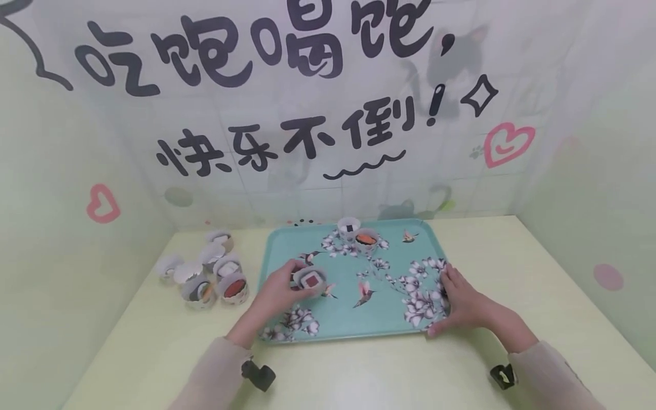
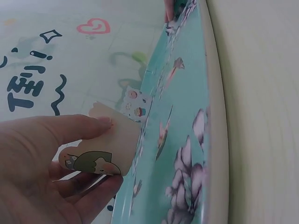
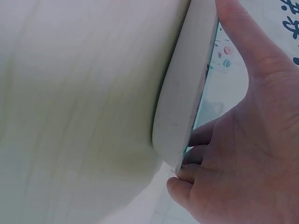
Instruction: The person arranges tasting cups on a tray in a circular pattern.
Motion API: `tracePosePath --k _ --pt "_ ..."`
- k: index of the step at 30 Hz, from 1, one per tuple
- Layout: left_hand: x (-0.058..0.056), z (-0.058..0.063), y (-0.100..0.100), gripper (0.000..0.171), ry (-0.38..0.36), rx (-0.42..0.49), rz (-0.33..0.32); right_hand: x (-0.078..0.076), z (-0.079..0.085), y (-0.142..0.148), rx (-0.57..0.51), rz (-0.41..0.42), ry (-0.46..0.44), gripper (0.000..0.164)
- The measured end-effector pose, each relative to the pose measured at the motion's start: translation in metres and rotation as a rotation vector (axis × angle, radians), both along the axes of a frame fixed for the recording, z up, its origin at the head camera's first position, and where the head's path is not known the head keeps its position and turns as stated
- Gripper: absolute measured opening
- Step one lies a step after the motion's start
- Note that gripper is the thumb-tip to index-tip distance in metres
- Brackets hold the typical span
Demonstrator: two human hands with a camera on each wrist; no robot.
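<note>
"What has the left hand [image 1: 279,290] got there?"

"A paper cup [image 2: 119,142], pinched by its sides between thumb and fingers, over the left half of the tray [image 1: 348,319]. I can't tell whether its base touches down."

"And the right hand [image 1: 463,302]?"

"At the tray's near right corner, thumb spread wide from the other fingers along the rim. How hard it presses, I can't say."

"How would you handle such a cup?"

"Lightly, I'd think; a hard squeeze could buckle the wall. Level, too, so the red-centred piece [image 1: 311,280] inside doesn't slide. A steady right hand should stop the tray skidding."

"And the finishes?"

"The cup looks thin and matt, cream and round, with a scalloped lip and a cartoon figure in green. The tray is smooth teal, perhaps hard plastic, round-cornered, printed with blossoms and birds."

"Other cups?"

"Two at the tray's far side, one with a black-and-white piece [image 1: 349,228], one with an orange piece [image 1: 366,240]. A cluster of cups [image 1: 211,254] sits left of the tray on the pale, faintly grained tabletop [image 1: 369,376]."
</note>
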State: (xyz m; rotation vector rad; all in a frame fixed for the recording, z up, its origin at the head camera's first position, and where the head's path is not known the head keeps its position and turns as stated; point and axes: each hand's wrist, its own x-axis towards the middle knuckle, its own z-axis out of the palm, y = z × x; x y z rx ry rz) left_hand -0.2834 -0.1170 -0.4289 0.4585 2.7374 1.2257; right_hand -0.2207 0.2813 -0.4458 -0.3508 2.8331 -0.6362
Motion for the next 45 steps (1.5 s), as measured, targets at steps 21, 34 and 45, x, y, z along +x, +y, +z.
tracePosePath --k 21,34,45 --pt "-0.029 -0.006 0.081 0.053 -0.074 -0.074 -0.005 0.007 0.0 0.005 -0.001 -0.004 0.021 0.139" --pt "-0.042 -0.006 0.107 0.052 -0.071 -0.031 -0.041 0.001 0.007 0.005 0.007 0.01 0.038 0.137" --pt "-0.042 -0.012 0.119 0.047 -0.07 0.008 -0.012 0.002 0.004 -0.001 -0.022 0.012 0.023 0.137"
